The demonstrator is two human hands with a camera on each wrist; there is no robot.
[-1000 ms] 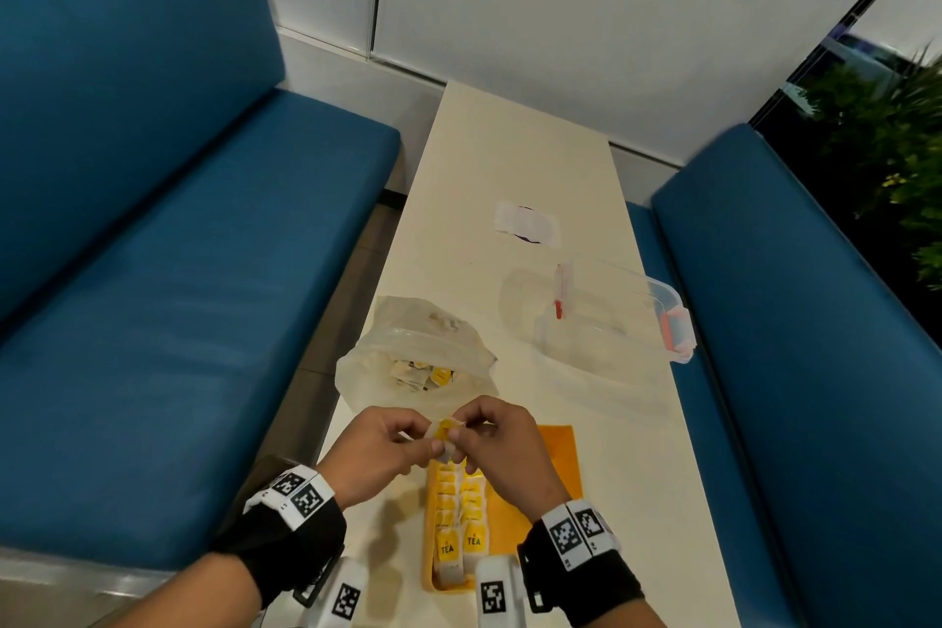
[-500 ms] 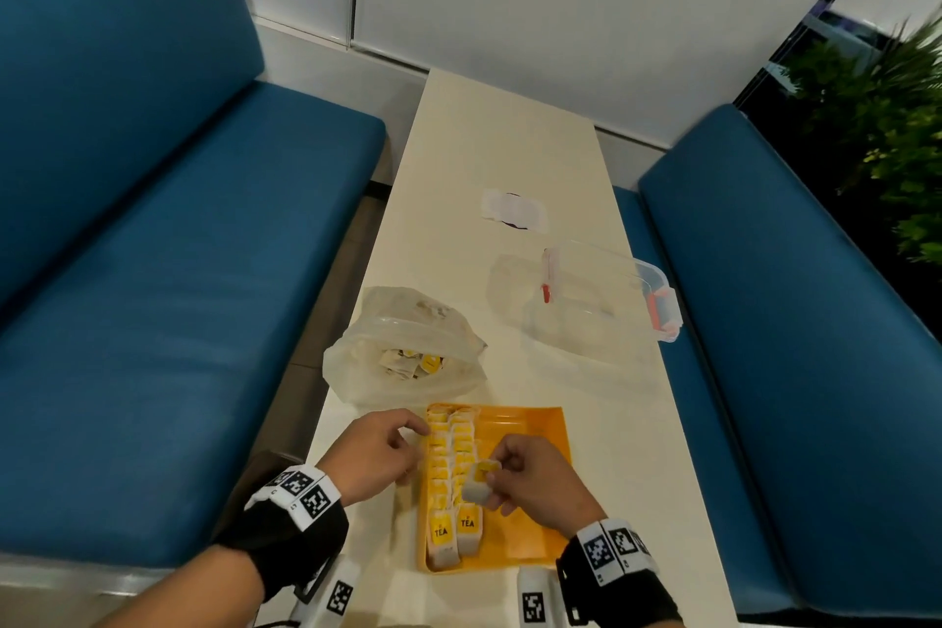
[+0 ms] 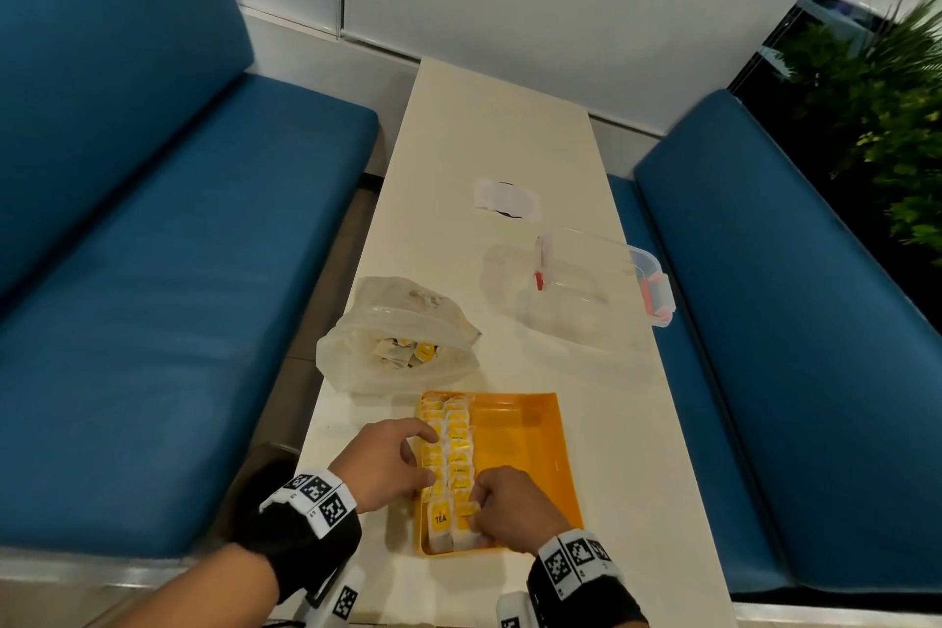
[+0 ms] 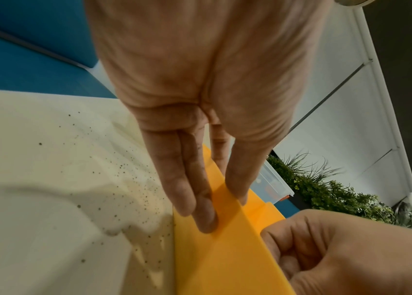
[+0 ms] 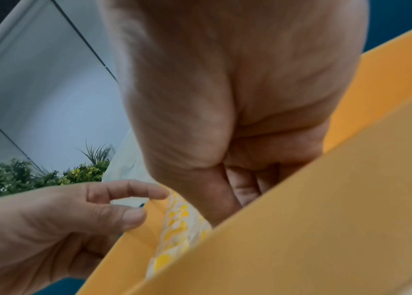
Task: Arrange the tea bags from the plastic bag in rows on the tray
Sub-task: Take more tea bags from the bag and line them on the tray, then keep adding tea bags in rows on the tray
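An orange tray lies near the table's front edge, with two rows of yellow-tagged tea bags along its left side. My right hand pinches one tea bag at the near end of the second row. Nearly straight fingers of my left hand touch the tray's left rim. The plastic bag, open with more tea bags inside, stands just beyond the tray. In the right wrist view the curled right hand hides the held bag; the rows show beneath it.
A clear lidded container with red clips sits on the table's right side. A white paper lies farther back. Blue benches flank the narrow table. The tray's right half holds nothing.
My right hand brought the tea bag down from above the tray to the near end of the second row. My left hand let go of it and settled on the tray's left rim.
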